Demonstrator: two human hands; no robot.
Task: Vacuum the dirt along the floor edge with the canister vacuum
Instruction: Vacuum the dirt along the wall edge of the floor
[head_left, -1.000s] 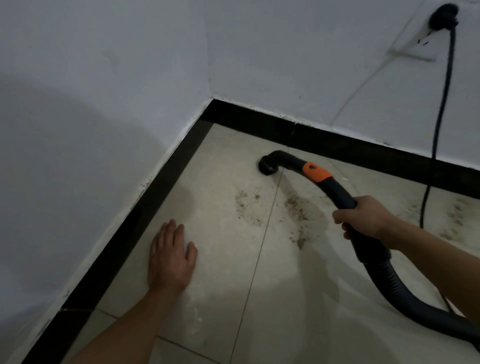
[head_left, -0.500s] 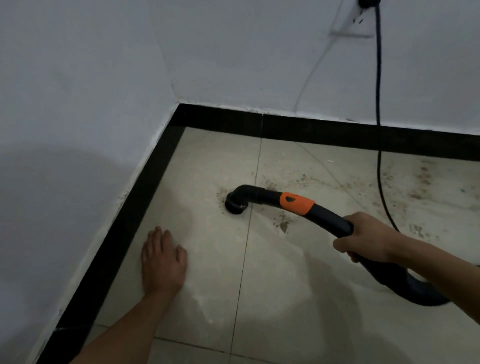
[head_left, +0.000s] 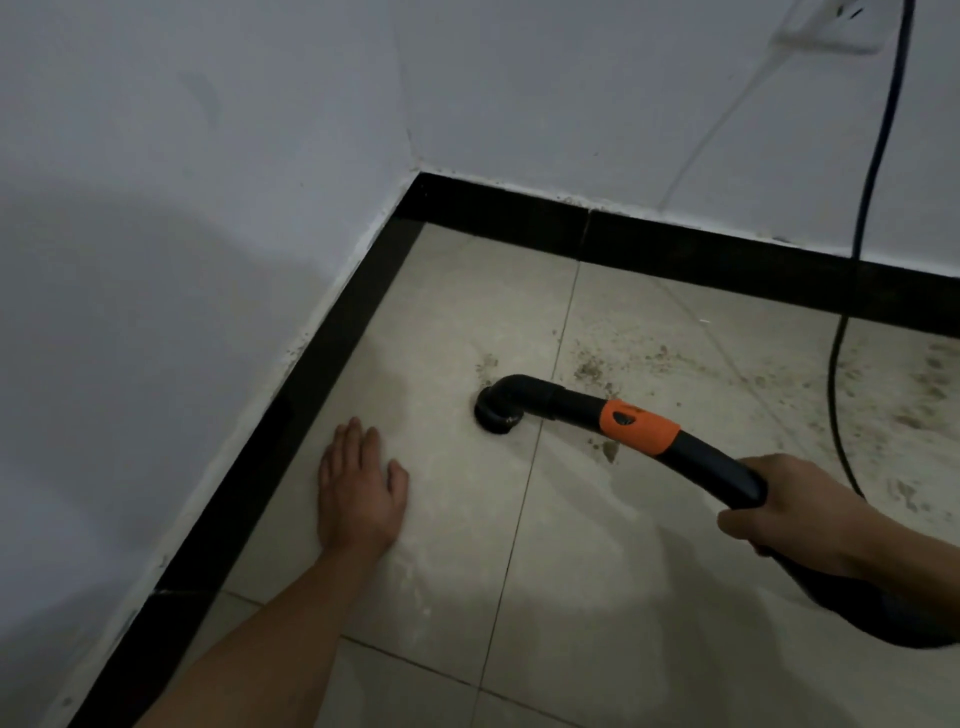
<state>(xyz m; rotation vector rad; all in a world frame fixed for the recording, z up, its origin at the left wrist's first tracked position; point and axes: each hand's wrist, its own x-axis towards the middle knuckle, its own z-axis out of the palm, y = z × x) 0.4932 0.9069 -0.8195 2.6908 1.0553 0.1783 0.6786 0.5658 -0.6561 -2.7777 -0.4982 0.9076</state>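
Note:
A black vacuum hose handle (head_left: 571, 402) with an orange band (head_left: 639, 426) lies across the beige floor tiles. Its round nozzle (head_left: 496, 413) points down onto the tile, just left of a grout line. My right hand (head_left: 789, 506) grips the handle behind the orange band. The ribbed hose (head_left: 893, 618) curves off toward the lower right. Brown dirt (head_left: 592, 369) is scattered just beyond and to the right of the nozzle, more of it lying at the far right (head_left: 930, 384). My left hand (head_left: 358, 488) rests flat on the tile, fingers straight, near the left skirting.
Black skirting (head_left: 270, 441) runs along both white walls and meets in a corner (head_left: 415, 200). A dark power cord (head_left: 857, 234) hangs from a wall socket (head_left: 831, 26) and trails over the floor at the right, close to my right hand.
The nozzle has been pulled back from the far skirting toward me and sits on the dirt patch. Part of the dirt near the grout line is gone. My left hand stayed flat on the tile.

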